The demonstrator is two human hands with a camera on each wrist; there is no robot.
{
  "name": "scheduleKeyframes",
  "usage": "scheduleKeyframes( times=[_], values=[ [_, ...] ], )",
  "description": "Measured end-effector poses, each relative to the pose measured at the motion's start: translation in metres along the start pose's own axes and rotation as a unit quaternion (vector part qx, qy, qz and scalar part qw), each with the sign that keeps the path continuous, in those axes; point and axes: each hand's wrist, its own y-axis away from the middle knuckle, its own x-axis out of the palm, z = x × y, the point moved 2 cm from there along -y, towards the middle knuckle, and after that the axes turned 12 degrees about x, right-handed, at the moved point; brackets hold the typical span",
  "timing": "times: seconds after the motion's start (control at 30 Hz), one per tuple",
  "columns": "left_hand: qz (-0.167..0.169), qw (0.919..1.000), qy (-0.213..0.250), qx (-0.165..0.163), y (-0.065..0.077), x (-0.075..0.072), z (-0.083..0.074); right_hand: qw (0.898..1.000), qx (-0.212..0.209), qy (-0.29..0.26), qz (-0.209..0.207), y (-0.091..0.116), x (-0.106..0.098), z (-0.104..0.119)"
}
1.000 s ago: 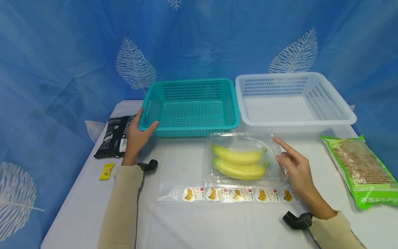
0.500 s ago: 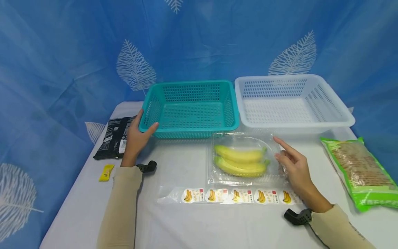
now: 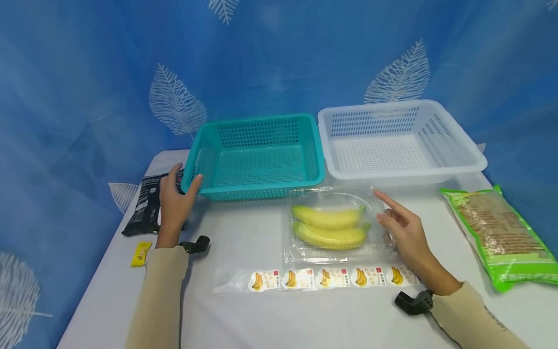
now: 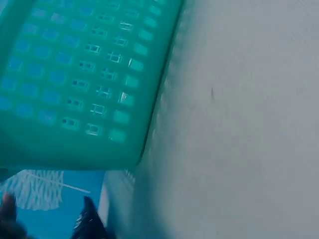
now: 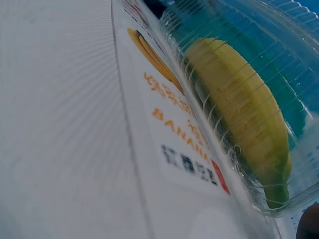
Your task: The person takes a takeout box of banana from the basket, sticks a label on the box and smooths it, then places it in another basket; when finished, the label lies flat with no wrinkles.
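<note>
blue cloth [image 3: 279, 58] backs the white table [image 3: 279, 320]. left hand [image 3: 175, 203] spreads wide at the teal basket [image 3: 261, 165]; right hand [image 3: 409, 233] meets the banana box [image 3: 327, 255], whether pinching i can't tell. mid-table, the box looks light, slippery, crushable: best held by opposite edges.

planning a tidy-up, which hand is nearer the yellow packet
Left: the left hand is just beyond the yellow packet; the right hand is far right, at the clear box.

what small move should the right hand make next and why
Perhaps reach for the translucent strip of white banana-print stickers: it lies just in front of the clear plastic box holding yellow bananas, whose visible faces show no sticker.
</note>
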Motion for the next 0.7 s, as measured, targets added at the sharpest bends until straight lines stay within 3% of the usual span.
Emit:
scheduleKeyframes(
  times=[0.13, 0.2, 0.27, 0.37, 0.47, 0.57, 0.63, 0.7],
  values=[
    [-0.102, 0.9943, -0.028, 0.013, 0.012, -0.014, -0.006, 1.000, -0.003, 0.007, 0.007, 0.000, -0.002, -0.002],
    [-0.133, 0.9903, -0.026, 0.031, 0.015, -0.022, -0.013, 1.000, -0.011, 0.013, 0.010, 0.000, -0.003, -0.003],
    [-0.140, 0.9887, -0.019, 0.051, 0.020, -0.028, -0.021, 1.000, -0.012, 0.018, 0.006, 0.000, -0.003, -0.004],
    [-0.113, 0.9891, 0.000, 0.095, 0.032, -0.033, -0.038, 1.000, -0.018, 0.020, 0.008, 0.000, -0.004, -0.004],
    [-0.041, 0.9895, 0.039, 0.133, 0.053, -0.030, -0.055, 1.000, -0.020, 0.017, 0.012, 0.000, -0.003, -0.004],
    [0.080, 0.9811, 0.063, 0.165, 0.075, -0.016, -0.068, 1.000, -0.023, 0.014, 0.016, 0.000, -0.003, -0.003],
    [0.184, 0.9643, 0.061, 0.181, 0.088, -0.004, -0.078, 1.000, -0.022, 0.009, 0.019, 0.000, -0.003, -0.002],
    [0.282, 0.9373, 0.059, 0.196, 0.099, 0.008, -0.086, 1.000, -0.020, 0.012, 0.019, 0.000, -0.004, -0.001]
  ],
)
